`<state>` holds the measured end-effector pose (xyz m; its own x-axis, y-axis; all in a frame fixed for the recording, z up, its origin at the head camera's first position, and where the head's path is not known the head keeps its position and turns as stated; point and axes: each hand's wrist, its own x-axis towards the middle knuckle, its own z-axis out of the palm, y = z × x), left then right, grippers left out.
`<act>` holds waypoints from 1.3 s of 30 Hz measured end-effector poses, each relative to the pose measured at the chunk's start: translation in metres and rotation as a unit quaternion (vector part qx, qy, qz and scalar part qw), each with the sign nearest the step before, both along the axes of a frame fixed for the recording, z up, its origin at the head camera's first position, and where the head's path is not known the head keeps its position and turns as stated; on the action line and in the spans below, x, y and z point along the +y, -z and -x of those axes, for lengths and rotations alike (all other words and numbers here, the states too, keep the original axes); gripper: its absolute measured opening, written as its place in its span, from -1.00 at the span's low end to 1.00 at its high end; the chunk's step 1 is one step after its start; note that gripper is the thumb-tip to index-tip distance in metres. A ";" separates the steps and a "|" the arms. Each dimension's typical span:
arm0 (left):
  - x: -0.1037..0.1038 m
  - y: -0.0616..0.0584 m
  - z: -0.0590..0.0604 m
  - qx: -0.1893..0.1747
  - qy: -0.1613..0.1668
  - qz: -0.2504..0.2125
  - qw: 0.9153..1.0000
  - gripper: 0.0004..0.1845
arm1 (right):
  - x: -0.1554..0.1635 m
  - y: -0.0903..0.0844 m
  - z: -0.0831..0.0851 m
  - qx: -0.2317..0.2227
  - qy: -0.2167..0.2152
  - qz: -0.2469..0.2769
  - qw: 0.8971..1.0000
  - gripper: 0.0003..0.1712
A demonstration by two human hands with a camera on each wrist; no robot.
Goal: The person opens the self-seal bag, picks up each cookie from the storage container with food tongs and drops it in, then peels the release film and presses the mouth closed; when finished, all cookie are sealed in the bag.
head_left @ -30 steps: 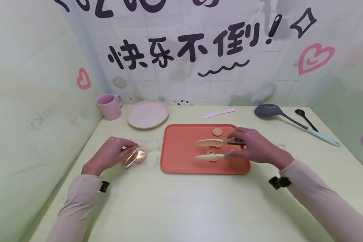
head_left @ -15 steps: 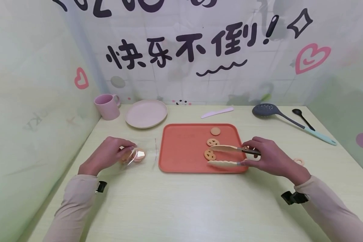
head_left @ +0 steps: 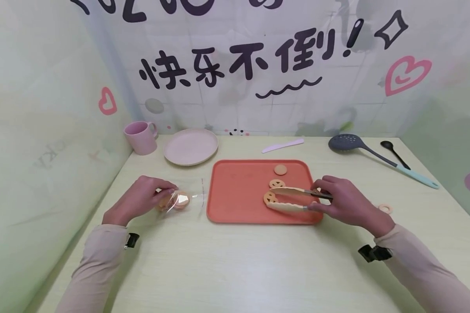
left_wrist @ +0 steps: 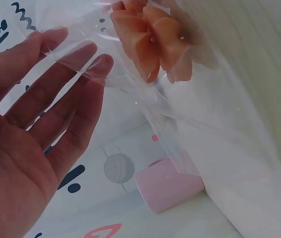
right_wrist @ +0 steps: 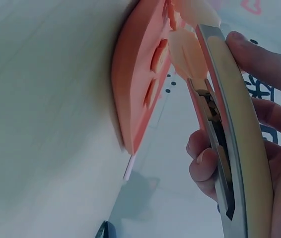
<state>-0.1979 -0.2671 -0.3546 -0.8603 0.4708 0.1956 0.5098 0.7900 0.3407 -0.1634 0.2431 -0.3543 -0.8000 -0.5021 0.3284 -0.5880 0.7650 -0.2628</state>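
Note:
My left hand (head_left: 139,200) pinches a clear plastic bag (left_wrist: 190,134) lying to the left of the tray. Inside the bag are several orange, petal-shaped pieces (left_wrist: 150,39), seen through the film close to the fingers. My right hand (head_left: 348,202) grips a pair of tongs (right_wrist: 240,114) by the handle, thumb on one arm and fingers round the other. The pale scalloped tips of the tongs reach left over the tray, spread apart at the near toy pretzel biscuit (head_left: 270,198). Another pretzel biscuit (head_left: 276,184) lies just behind it, and a plain round biscuit (head_left: 280,169) farther back.
The red tray (head_left: 235,191) occupies the middle of the table. Behind it stand a pink mug (head_left: 141,141), a pink plate (head_left: 191,147) and a pink knife (head_left: 283,145). A slotted spoon (head_left: 346,142) and small black spoon (head_left: 387,145) lie back right; a ring biscuit (head_left: 385,209) lies right.
The tongs have moved right and down to the near pretzel biscuit, uncovering the biscuits, then slightly left with their tips closer together. My left hand stays at the bag.

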 end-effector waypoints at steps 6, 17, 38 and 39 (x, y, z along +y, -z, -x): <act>0.003 -0.002 0.000 0.002 0.002 -0.003 1.000 -0.82 | -0.010 -0.002 0.005 0.017 -0.018 0.024 0.999 -0.62; 0.004 -0.004 0.001 0.014 0.000 -0.003 1.000 -0.83 | -0.057 -0.005 0.020 -0.010 -0.065 0.044 0.997 -0.57; 0.004 -0.009 -0.006 0.022 -0.013 -0.011 1.000 -0.78 | -0.181 -0.002 0.052 -0.073 -0.101 -0.012 0.992 -0.50; 0.004 -0.009 -0.006 0.022 -0.013 -0.012 1.000 -0.78 | -0.185 -0.002 0.054 -0.080 -0.102 -0.012 0.991 -0.51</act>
<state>-0.1915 -0.2630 -0.3451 -0.8621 0.4441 0.2439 0.5047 0.7949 0.3368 -0.2170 0.0581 -0.3521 -0.7217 -0.6652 0.1917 -0.6835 0.6411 -0.3490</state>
